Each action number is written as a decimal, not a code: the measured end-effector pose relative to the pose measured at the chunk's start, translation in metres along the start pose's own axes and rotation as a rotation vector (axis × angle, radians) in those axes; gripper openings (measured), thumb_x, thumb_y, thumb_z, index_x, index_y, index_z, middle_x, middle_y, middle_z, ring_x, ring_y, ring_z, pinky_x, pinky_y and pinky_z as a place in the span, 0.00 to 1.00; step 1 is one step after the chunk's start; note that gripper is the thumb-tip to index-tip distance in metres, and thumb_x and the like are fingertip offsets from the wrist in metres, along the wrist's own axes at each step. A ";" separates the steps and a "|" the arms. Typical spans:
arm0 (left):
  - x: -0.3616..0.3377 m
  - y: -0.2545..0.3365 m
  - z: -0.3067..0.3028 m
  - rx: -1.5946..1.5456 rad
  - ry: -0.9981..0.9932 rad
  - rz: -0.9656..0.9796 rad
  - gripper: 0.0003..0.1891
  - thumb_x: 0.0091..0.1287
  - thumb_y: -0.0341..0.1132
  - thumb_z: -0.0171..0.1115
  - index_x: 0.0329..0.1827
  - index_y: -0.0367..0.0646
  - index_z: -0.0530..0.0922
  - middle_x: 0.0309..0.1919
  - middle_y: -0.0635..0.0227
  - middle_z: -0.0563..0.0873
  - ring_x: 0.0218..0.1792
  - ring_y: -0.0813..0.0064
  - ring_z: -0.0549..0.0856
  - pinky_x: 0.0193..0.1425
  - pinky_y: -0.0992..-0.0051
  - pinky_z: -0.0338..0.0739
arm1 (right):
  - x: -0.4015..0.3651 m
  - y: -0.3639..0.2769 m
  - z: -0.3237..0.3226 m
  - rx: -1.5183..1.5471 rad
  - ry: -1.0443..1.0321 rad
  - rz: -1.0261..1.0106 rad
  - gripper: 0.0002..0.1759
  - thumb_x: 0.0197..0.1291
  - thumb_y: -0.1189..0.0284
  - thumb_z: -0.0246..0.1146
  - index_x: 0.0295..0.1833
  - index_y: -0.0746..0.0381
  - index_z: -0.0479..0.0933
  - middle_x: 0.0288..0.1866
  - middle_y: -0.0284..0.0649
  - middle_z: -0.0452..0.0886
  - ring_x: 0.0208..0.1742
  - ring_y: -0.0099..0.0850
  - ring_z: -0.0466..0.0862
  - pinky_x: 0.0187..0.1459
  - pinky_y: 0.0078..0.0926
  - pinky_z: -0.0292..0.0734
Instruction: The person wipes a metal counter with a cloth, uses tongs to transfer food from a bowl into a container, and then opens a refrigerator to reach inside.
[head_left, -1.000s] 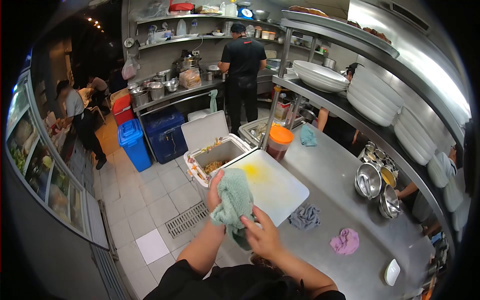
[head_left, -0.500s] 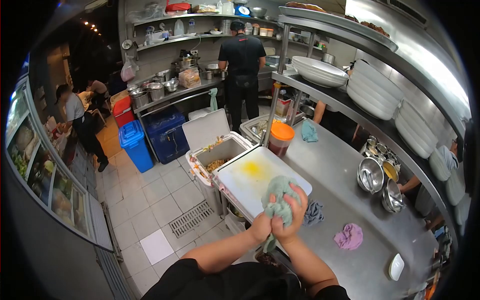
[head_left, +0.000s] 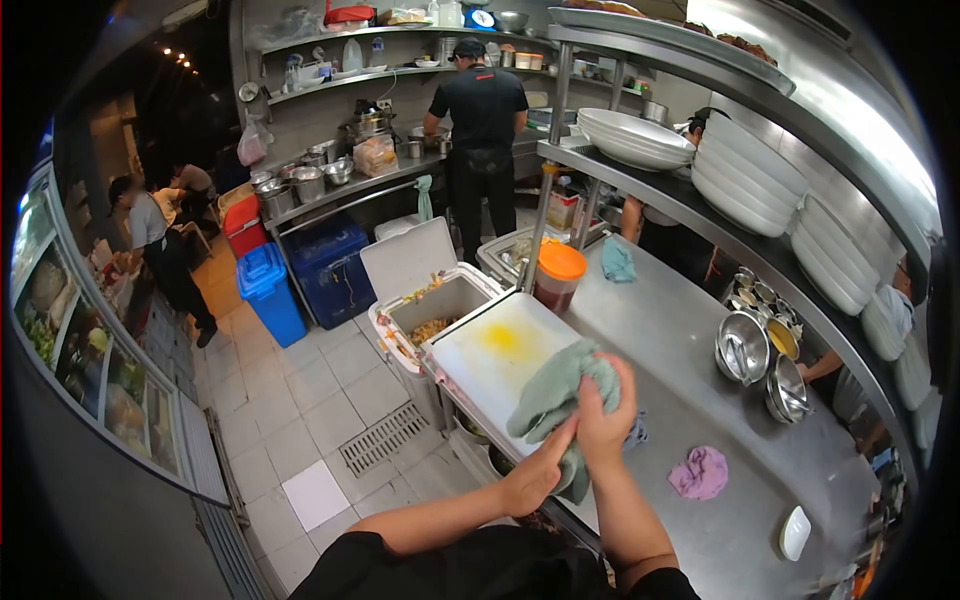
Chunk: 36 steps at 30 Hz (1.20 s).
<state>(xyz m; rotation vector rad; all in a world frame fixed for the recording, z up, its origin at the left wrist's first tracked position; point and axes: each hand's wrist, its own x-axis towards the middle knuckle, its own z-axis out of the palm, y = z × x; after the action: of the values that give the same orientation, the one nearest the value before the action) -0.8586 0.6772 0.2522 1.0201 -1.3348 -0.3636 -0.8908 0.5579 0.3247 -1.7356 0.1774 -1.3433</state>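
A rumpled grey-green cloth [head_left: 556, 388] is bunched between my two hands, above the near end of a white cutting board [head_left: 468, 350]. My right hand [head_left: 606, 418] is closed round its right side. Against the lower part presses my left hand [head_left: 535, 473], its fingers reaching toward the right palm, with cloth folds showing between and below the hands. A yellow stain marks the board's surface. Partly hidden behind my right hand, a dark grey-blue cloth [head_left: 637, 430] lies on the steel counter [head_left: 655, 345].
A pink cloth [head_left: 698, 473], a white dish [head_left: 794, 533] and metal bowls [head_left: 742, 347] sit on the counter. Behind the board stands an orange-lidded tub [head_left: 559, 275]. An open waste bin [head_left: 405, 365] is at its left. Stacked plates [head_left: 745, 180] fill the shelf; a co-worker [head_left: 480, 130] stands behind.
The cloth has loosened from a tight, twisted bundle and spread wider. My right hand has shifted slightly right and turned; my left hand's fingers have straightened.
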 end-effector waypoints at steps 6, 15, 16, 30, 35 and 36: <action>-0.018 -0.028 -0.023 -0.280 0.143 -0.268 0.38 0.70 0.62 0.30 0.73 0.40 0.51 0.72 0.59 0.56 0.68 0.61 0.63 0.66 0.59 0.62 | 0.024 -0.034 -0.024 0.225 0.159 0.139 0.19 0.54 0.74 0.62 0.52 0.67 0.72 0.52 0.45 0.75 0.53 0.37 0.75 0.58 0.31 0.66; -0.012 -0.066 -0.029 -0.984 0.451 -0.076 0.30 0.72 0.49 0.44 0.72 0.43 0.55 0.70 0.60 0.60 0.68 0.65 0.63 0.70 0.67 0.57 | -0.033 -0.008 0.028 -0.160 -0.373 -0.442 0.27 0.49 0.58 0.60 0.55 0.59 0.74 0.63 0.53 0.68 0.62 0.52 0.67 0.60 0.47 0.60; -0.005 -0.046 -0.021 -0.948 0.436 -0.099 0.30 0.71 0.49 0.45 0.72 0.43 0.55 0.70 0.60 0.59 0.69 0.65 0.62 0.71 0.68 0.56 | -0.029 -0.002 0.026 -0.169 -0.313 -0.484 0.26 0.49 0.57 0.57 0.53 0.60 0.75 0.57 0.53 0.71 0.55 0.51 0.71 0.55 0.46 0.64; 0.002 0.038 -0.028 -0.229 -0.521 -0.499 0.17 0.73 0.39 0.49 0.54 0.37 0.76 0.52 0.60 0.81 0.56 0.71 0.77 0.61 0.72 0.68 | 0.001 0.056 -0.025 0.405 -0.382 0.842 0.26 0.64 0.63 0.55 0.64 0.66 0.65 0.59 0.42 0.72 0.61 0.31 0.70 0.61 0.29 0.64; 0.007 0.057 -0.069 0.491 -0.662 -0.328 0.18 0.69 0.41 0.56 0.56 0.38 0.75 0.50 0.61 0.81 0.50 0.74 0.79 0.56 0.76 0.72 | -0.048 0.020 -0.002 0.423 -1.134 0.641 0.26 0.63 0.68 0.54 0.66 0.64 0.63 0.60 0.40 0.72 0.60 0.28 0.71 0.61 0.25 0.66; 0.004 0.052 -0.080 0.492 -0.657 -0.329 0.18 0.69 0.41 0.56 0.56 0.38 0.75 0.50 0.61 0.81 0.50 0.74 0.79 0.56 0.76 0.72 | -0.050 0.022 -0.006 0.470 -1.050 0.729 0.24 0.63 0.71 0.54 0.64 0.64 0.65 0.57 0.39 0.73 0.58 0.28 0.73 0.59 0.24 0.67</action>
<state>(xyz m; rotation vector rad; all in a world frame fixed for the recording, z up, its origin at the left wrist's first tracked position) -0.8014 0.7345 0.3027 1.6286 -1.9020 -0.6777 -0.9067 0.5718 0.2744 -1.5179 -0.1000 0.1226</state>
